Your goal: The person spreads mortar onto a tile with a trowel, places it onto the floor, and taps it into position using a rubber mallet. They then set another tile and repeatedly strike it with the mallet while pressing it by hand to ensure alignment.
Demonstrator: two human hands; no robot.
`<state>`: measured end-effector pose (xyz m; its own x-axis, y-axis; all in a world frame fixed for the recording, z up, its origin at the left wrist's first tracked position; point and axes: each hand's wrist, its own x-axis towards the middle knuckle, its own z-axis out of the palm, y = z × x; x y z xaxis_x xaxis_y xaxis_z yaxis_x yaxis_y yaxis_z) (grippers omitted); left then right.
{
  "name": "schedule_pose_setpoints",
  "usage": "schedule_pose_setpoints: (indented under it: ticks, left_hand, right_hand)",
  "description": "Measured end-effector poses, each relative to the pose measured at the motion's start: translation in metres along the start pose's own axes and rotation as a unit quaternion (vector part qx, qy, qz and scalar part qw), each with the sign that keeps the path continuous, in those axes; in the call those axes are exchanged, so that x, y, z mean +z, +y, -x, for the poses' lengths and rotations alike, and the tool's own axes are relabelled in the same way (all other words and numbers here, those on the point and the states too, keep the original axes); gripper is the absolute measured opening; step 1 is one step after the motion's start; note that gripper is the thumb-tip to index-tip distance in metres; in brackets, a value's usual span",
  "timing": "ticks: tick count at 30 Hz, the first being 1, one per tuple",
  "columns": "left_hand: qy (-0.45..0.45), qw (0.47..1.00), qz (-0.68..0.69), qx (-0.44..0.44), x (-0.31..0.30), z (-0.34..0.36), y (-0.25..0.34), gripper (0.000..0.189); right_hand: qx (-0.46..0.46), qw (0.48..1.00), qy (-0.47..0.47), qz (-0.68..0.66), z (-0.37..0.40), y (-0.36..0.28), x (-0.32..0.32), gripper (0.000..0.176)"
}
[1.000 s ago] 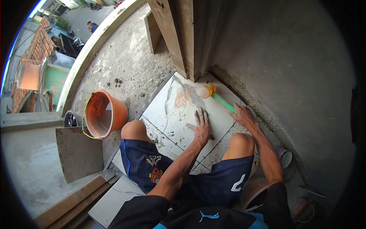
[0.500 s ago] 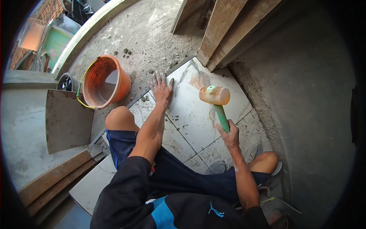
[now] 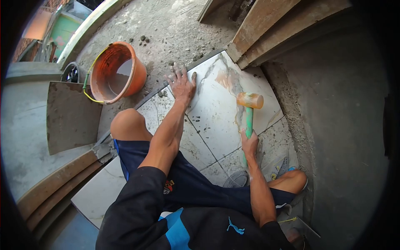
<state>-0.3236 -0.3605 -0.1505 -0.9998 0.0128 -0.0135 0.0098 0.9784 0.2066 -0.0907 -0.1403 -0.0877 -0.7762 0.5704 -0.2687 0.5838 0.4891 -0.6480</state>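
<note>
My left hand [image 3: 181, 84] lies flat with fingers spread on the far left edge of a large white marbled floor tile [image 3: 221, 112], next to the rough mortar bed. My right hand [image 3: 249, 143] grips the green handle of a rubber mallet [image 3: 249, 101], whose orange-white head hangs just above the tile's right half. I am crouched, both bare knees either side of the laid tiles. The tile's far corner meets a wooden door frame [image 3: 266, 25].
An orange bucket [image 3: 116, 73] with a yellow handle stands on the mortar to the left. A loose grey tile [image 3: 71, 116] lies face down beside it, with wooden planks [image 3: 54, 183] below. A grey plastered wall [image 3: 341, 104] rises on the right. A concrete parapet [image 3: 96, 25] runs along the far left.
My left hand shifted from the tile's middle to its far left edge. My right hand picked the mallet up off the tile and holds it over the right half. The view swung right.
</note>
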Motion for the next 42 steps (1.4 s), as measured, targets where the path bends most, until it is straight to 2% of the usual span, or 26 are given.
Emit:
schedule_pose_setpoints:
  ticks: [1, 4, 6, 7, 9, 11, 12, 13, 15, 17, 19, 22, 25, 29, 31, 34, 37, 38, 40, 42]
  left_hand:
    - [0.001, 1.000, 0.004, 0.000, -0.001, 0.001, 0.000, 0.067]
    - [0.000, 1.000, 0.021, 0.000, 0.001, -0.001, 0.000, 0.068]
    - [-0.010, 1.000, 0.019, -0.003, -0.001, 0.002, -0.002, 0.069]
    - [-0.014, 1.000, 0.022, 0.003, -0.002, 0.000, -0.001, 0.069]
    - [-0.020, 0.999, 0.022, 0.013, 0.001, -0.004, -0.009, 0.069]
    - [0.010, 0.999, 0.040, 0.028, 0.012, -0.007, -0.029, 0.069]
    - [-0.015, 0.998, 0.045, 0.028, 0.015, 0.005, -0.036, 0.069]
    - [0.004, 0.999, 0.031, 0.009, 0.009, -0.006, -0.038, 0.069]
    - [0.014, 1.000, 0.011, -0.012, 0.006, -0.010, -0.039, 0.070]
    - [0.019, 1.000, 0.010, 0.012, 0.004, -0.006, -0.041, 0.071]
    - [0.014, 1.000, 0.021, 0.000, 0.004, -0.007, -0.038, 0.072]
    - [-0.005, 1.000, 0.003, -0.009, 0.004, -0.008, -0.040, 0.071]
    - [0.002, 1.000, -0.002, -0.008, 0.006, -0.008, -0.040, 0.071]
    - [0.014, 1.000, 0.020, -0.013, 0.008, -0.007, -0.041, 0.071]
    - [0.044, 0.999, 0.005, 0.002, 0.012, -0.008, -0.041, 0.072]
    - [0.035, 0.999, 0.002, -0.002, 0.012, -0.008, -0.041, 0.072]
    - [0.030, 1.000, -0.006, -0.005, 0.010, -0.009, -0.040, 0.072]
    - [0.023, 1.000, -0.003, 0.003, 0.011, -0.002, -0.039, 0.072]
    - [0.032, 0.999, 0.016, -0.004, 0.010, -0.008, -0.038, 0.072]
    - [0.014, 1.000, 0.014, -0.011, 0.009, -0.008, -0.039, 0.071]
  right_hand:
    - [0.032, 0.998, -0.055, 0.023, -0.008, 0.012, 0.003, 0.030]
    - [0.056, 0.996, -0.055, -0.048, -0.009, -0.015, -0.006, 0.032]
    - [-0.063, 0.996, 0.046, -0.052, 0.002, -0.003, 0.002, 0.034]
    - [-0.060, 0.996, 0.047, -0.051, 0.002, 0.002, 0.003, 0.034]
    - [0.032, 0.997, -0.068, 0.012, -0.003, 0.001, -0.006, 0.028]
    - [0.023, 0.997, -0.067, 0.017, 0.003, -0.013, -0.023, 0.025]
    - [0.012, 0.997, -0.080, 0.017, 0.021, -0.019, -0.032, 0.022]
    - [0.016, 0.996, -0.080, 0.023, 0.026, -0.021, -0.033, 0.022]
    - [-0.053, 0.995, -0.066, -0.061, 0.045, -0.022, -0.033, 0.020]
    - [-0.040, 0.994, -0.080, -0.056, 0.047, -0.001, -0.020, 0.020]
    - [0.011, 0.984, -0.161, 0.074, 0.038, 0.016, -0.013, 0.017]
    - [-0.004, 0.988, -0.154, 0.033, 0.036, -0.011, -0.029, 0.017]
    - [0.012, 0.982, -0.177, 0.071, 0.036, 0.021, -0.018, 0.017]
    - [-0.013, 0.981, -0.180, 0.067, 0.034, 0.000, -0.022, 0.017]
    - [-0.048, 0.988, -0.145, -0.003, 0.041, 0.001, -0.017, 0.018]
    - [0.008, 0.983, -0.168, 0.071, 0.031, -0.001, -0.011, 0.017]
    - [-0.012, 0.992, -0.124, -0.004, 0.037, -0.007, -0.016, 0.017]
    - [-0.003, 0.993, -0.118, -0.002, 0.042, 0.003, -0.016, 0.017]
    - [0.010, 0.982, -0.160, 0.096, 0.030, 0.021, -0.007, 0.018]
    - [0.002, 0.990, -0.129, 0.063, 0.028, -0.004, -0.015, 0.019]
